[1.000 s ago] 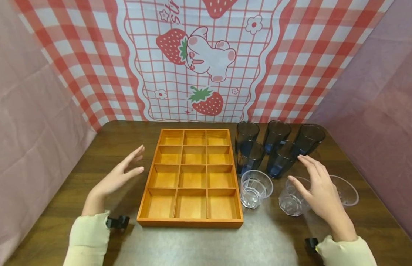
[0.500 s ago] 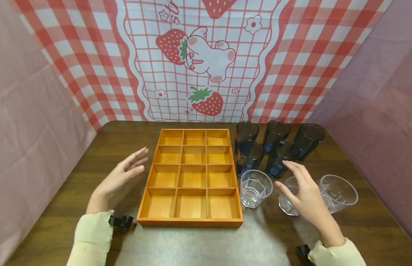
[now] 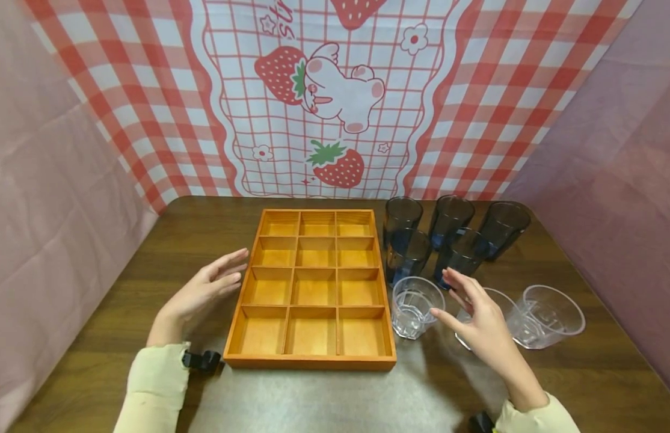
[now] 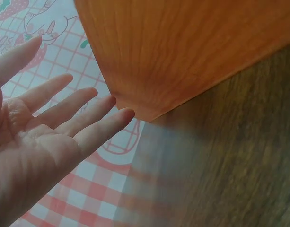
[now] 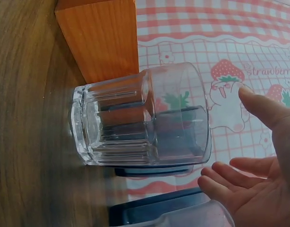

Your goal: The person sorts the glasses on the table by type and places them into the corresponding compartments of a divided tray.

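Note:
My left hand [image 3: 205, 288] hovers beside the left wall of a wooden divided box [image 3: 313, 362], fingers extended toward it. In the left wrist view its fingertips overlap the corner of the box's wooden side [image 4: 182, 52]. My right hand [image 3: 478, 322] is over the glasses, thumb and fingers spread apart with nothing between them. Nearest to it stands a clear faceted glass [image 3: 413, 310], upright by the box's right wall; in the right wrist view this clear glass [image 5: 140, 118] lies just beyond the fingertips. The right hand partly hides a second clear glass [image 3: 500, 297].
A third clear glass [image 3: 546, 319] stands farther right. Behind are several dark blue tumblers, among them a front-left tumbler [image 3: 406, 258] and a back-right tumbler [image 3: 503, 228]. A strawberry-print cloth [image 3: 335, 168] hangs behind the wood-grain table [image 3: 167, 240].
My right hand has moved left, from over the two right-hand clear glasses to beside the one next to the box. My left hand has moved right, closer to the box.

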The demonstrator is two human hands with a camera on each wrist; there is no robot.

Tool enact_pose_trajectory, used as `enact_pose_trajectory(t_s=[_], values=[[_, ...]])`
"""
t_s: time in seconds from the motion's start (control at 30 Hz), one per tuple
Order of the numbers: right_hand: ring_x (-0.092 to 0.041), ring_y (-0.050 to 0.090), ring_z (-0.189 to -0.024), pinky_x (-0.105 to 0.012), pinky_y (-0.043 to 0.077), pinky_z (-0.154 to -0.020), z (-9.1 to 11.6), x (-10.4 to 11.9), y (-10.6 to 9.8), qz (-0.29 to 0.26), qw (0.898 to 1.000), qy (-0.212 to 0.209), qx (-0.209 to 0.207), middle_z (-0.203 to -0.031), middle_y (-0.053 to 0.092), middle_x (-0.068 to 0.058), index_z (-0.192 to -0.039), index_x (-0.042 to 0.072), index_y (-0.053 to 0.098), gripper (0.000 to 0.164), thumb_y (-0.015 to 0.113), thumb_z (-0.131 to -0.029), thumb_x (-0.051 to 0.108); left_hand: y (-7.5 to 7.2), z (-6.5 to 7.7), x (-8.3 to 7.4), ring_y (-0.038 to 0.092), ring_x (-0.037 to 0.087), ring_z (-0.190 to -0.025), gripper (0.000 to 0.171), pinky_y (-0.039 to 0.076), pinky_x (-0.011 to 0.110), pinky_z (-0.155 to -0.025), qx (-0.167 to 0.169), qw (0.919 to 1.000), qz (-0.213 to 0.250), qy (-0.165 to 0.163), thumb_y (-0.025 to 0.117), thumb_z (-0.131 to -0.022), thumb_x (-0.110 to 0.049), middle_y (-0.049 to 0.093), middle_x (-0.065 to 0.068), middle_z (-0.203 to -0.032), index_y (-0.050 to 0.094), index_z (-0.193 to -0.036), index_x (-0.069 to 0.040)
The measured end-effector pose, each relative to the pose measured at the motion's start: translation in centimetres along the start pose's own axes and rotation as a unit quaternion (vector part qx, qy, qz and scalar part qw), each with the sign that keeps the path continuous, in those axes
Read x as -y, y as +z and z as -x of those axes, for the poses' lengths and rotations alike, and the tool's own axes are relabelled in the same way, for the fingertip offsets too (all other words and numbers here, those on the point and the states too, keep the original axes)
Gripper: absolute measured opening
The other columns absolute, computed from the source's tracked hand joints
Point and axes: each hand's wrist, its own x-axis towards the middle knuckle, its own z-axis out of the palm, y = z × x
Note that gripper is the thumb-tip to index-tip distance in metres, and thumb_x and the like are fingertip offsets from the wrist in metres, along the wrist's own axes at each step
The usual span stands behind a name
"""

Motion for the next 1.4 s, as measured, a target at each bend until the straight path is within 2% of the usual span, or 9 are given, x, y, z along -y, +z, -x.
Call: enact_pose_trajectory(t_s=[0.2,0.4,0.5,0.6,0.67,0.73,0.83,1.13,1.4], values=[[0.024,0.038,-0.12,0.001,0.034,-0.097,0.2,0.1,0.1,0.024,1.0,0.005,0.009,-0.131,0.054,-0.029,-0.135,-0.01,0.047,0.073,0.08,-0.07,-0.006,0.1,-0.1,0.2,0.016,0.039,-0.146,0.061,0.043,0.016,-0.103,0.0,0.9999,0.002,-0.011,0.046,-0.103,-0.013,0.013,0.021,-0.161,0.016,-0.154,-0.001],[0.022,0.035,-0.12,0.004,0.03,-0.094,0.5,0.4,0.3,0.067,0.997,0.025,0.031,-0.135,0.054,-0.026,-0.139,-0.005,0.046,0.078,0.084,-0.072,0.007,0.1,-0.4,0.4,0.032,0.035,-0.142,0.061,0.046,0.024,-0.104,0.007,0.9997,-0.012,-0.023,0.046,-0.102,-0.013,0.017,0.022,-0.16,0.017,-0.154,-0.002],[0.004,0.043,-0.126,0.006,0.029,-0.093,0.7,0.6,0.5,0.084,0.994,0.046,0.05,-0.138,0.052,-0.025,-0.141,-0.002,0.044,0.081,0.084,-0.073,0.015,0.1,-0.5,0.6,0.04,0.026,-0.138,0.061,0.047,0.025,-0.103,0.009,0.9995,-0.014,-0.026,0.047,-0.102,-0.013,0.019,0.024,-0.159,0.016,-0.154,-0.001],[-0.024,0.051,-0.127,0.005,0.029,-0.092,0.8,0.8,0.8,0.1,0.991,0.063,0.062,-0.14,0.051,-0.024,-0.142,-0.002,0.043,0.082,0.084,-0.074,0.018,0.0,-0.4,0.8,0.041,0.028,-0.138,0.062,0.047,0.024,-0.102,0.011,0.9992,-0.014,-0.035,0.048,-0.102,-0.012,0.021,0.026,-0.158,0.016,-0.154,-0.001],[-0.037,0.053,-0.123,-0.005,0.041,-0.093,0.8,0.9,1.1,0.107,0.99,0.067,0.063,-0.139,0.052,-0.025,-0.141,-0.004,0.043,0.082,0.084,-0.073,0.017,0.0,-0.3,0.9,0.036,0.034,-0.14,0.062,0.048,0.024,-0.101,0.009,0.9986,-0.019,-0.048,0.049,-0.101,-0.012,0.023,0.026,-0.157,0.017,-0.154,-0.001],[-0.044,0.054,-0.121,-0.022,0.05,-0.093,0.8,0.9,1.3,0.11,0.989,0.072,0.065,-0.138,0.051,-0.027,-0.14,-0.006,0.043,0.083,0.085,-0.073,0.018,-0.1,-0.2,1.0,0.032,0.04,-0.141,0.063,0.049,0.025,-0.101,0.009,0.9976,-0.025,-0.064,0.05,-0.101,-0.012,0.023,0.027,-0.157,0.018,-0.154,-0.002],[-0.046,0.054,-0.12,-0.045,0.048,-0.091,0.8,1.0,1.6,0.108,0.989,0.081,0.064,-0.138,0.049,-0.029,-0.14,-0.01,0.041,0.086,0.085,-0.072,0.017,-0.2,-0.2,1.2,0.029,0.043,-0.142,0.065,0.05,0.028,-0.101,0.012,0.996,-0.03,-0.084,0.051,-0.1,-0.012,0.023,0.027,-0.157,0.017,-0.155,-0.004],[-0.047,0.053,-0.121,-0.046,0.047,-0.093,1.2,0.7,2.3,0.094,0.985,0.132,0.052,-0.135,0.052,-0.031,-0.139,-0.014,0.038,0.089,0.086,-0.07,0.015,-0.3,-0.4,1.5,0.028,0.044,-0.143,0.068,0.051,0.037,-0.101,0.017,0.9951,-0.036,-0.09,0.055,-0.098,-0.01,0.021,0.027,-0.158,0.018,-0.155,-0.007],[-0.047,0.052,-0.123,-0.047,0.046,-0.094,1.1,0.7,3.0,0.038,0.985,0.164,0.032,-0.135,0.052,-0.033,-0.135,-0.012,0.041,0.081,0.085,-0.07,0.007,-0.4,-0.4,1.8,0.029,0.047,-0.141,0.071,0.048,0.044,-0.104,0.021,0.994,-0.049,-0.096,0.059,-0.096,-0.011,0.019,0.025,-0.159,0.02,-0.155,-0.01]])
